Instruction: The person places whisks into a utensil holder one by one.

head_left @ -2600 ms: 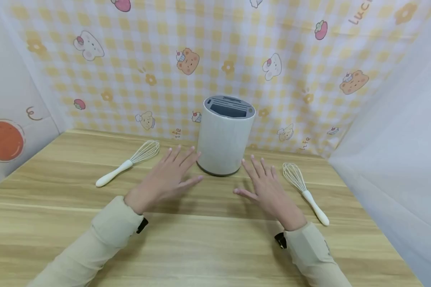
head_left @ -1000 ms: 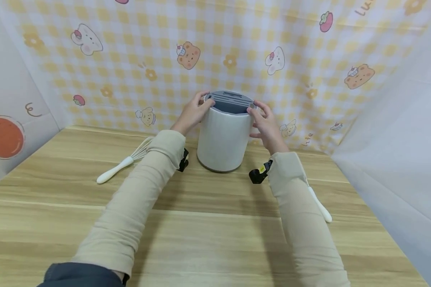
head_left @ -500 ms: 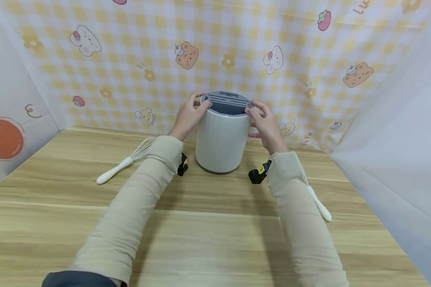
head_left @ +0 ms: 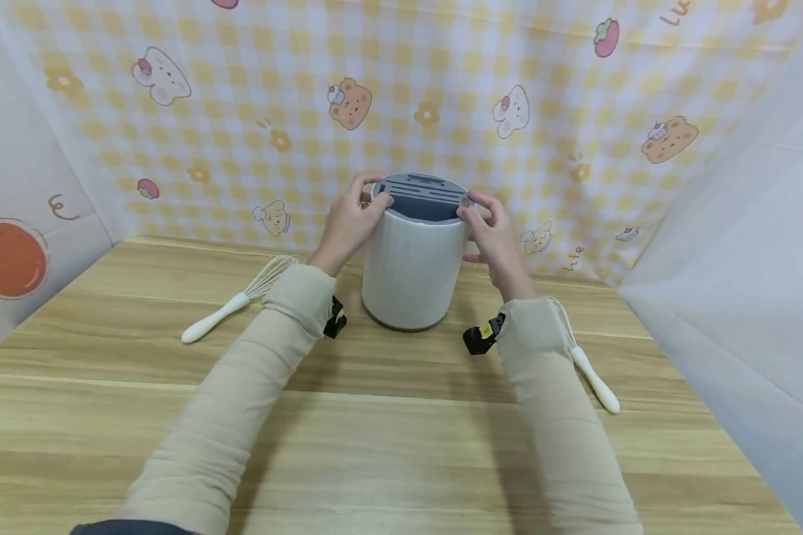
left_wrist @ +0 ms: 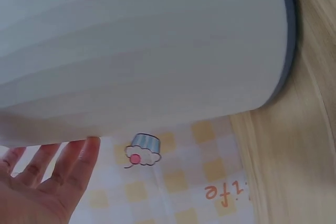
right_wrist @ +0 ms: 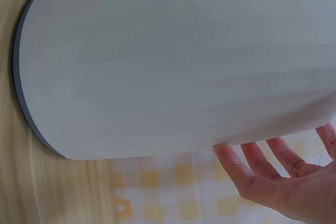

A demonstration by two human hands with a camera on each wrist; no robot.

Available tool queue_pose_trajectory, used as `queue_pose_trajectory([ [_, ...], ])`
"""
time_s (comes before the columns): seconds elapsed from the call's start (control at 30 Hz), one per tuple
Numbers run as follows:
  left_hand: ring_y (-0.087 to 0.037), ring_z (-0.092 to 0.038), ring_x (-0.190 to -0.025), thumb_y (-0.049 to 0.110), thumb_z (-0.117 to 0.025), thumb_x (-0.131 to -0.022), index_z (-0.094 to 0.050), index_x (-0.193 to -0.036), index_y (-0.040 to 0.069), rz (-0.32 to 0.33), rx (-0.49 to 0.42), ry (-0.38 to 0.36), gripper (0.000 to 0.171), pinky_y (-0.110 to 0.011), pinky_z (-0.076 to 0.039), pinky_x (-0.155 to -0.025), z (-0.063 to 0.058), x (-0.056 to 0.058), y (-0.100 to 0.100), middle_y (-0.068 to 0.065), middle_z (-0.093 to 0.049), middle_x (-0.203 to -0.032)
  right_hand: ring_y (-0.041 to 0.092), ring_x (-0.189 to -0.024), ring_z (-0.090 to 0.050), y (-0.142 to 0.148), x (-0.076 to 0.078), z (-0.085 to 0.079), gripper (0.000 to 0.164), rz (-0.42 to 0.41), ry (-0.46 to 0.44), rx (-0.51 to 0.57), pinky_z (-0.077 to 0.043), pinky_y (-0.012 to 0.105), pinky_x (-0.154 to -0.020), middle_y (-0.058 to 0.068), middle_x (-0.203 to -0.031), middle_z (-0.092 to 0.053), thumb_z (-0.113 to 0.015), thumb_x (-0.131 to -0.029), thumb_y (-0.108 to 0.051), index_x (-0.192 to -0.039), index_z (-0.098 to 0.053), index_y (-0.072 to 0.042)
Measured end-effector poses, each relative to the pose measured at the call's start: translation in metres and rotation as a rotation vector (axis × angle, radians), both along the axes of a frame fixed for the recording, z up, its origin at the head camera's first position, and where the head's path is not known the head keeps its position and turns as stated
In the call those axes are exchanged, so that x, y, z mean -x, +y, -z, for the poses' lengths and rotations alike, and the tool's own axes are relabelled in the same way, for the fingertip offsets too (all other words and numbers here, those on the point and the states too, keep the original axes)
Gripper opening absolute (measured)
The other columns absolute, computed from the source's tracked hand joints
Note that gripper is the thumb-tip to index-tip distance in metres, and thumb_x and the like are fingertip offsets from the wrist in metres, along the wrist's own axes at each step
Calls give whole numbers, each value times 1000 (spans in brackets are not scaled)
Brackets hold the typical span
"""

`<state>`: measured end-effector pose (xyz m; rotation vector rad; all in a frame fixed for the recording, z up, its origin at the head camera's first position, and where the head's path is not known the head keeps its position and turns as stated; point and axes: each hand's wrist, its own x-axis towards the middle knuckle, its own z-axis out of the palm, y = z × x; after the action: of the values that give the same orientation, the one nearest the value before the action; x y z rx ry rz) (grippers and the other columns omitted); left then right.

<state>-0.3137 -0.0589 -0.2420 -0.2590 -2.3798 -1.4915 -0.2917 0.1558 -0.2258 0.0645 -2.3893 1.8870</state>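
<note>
A white oval knife block with a grey slotted top stands upright on the wooden table near the back cloth. My left hand grips its upper left side, thumb on the front rim. On the opposite side my right hand holds the upper rim, with its thumb at the front edge of the opening. In the left wrist view, fingertips touch the block's smooth wall. The right wrist view likewise has fingertips against the wall, and the dark base rim close to the tabletop.
A white-handled whisk lies left of the block. Another whisk lies to the right, partly behind the right sleeve. A yellow checked cloth hangs right behind the block, and white cloth walls flank the table.
Both hands have gone from hovering spread over the table in front of the block to gripping its upper rim. In the last half second the block has shifted slightly toward me.
</note>
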Motion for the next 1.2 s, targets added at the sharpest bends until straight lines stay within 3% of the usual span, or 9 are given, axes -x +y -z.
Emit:
queue_pose_trajectory([
  [0.6,-21,-50,-80,45,-50,-87,-44,-131,30,-40,36,6,47,-34,-44,-66,0,-27,-5,-4,-55,-106,31,-114,-53,-3,-18,5,47,-18,46,-37,-51,48,-84,8,-130,-47,-50,-92,-34,-137,-39,-30],
  [0.83,-22,-52,-90,47,-50,-87,-44,-132,31,-44,29,-1,48,-35,-45,-70,3,-34,-7,-5,-55,-112,28,-110,-53,-3,-26,6,47,-16,83,-74,-53,45,-81,9,-131,-47,-49,-92,-34,-138,-40,-30],
  [1.2,-22,-54,-91,48,-49,-88,-43,-132,32,-44,34,9,48,-35,-47,-69,3,-43,-7,-5,-57,-115,21,-102,-52,-2,-33,7,47,-17,112,-82,-55,43,-79,10,-130,-48,-49,-92,-32,-138,-40,-28],
])
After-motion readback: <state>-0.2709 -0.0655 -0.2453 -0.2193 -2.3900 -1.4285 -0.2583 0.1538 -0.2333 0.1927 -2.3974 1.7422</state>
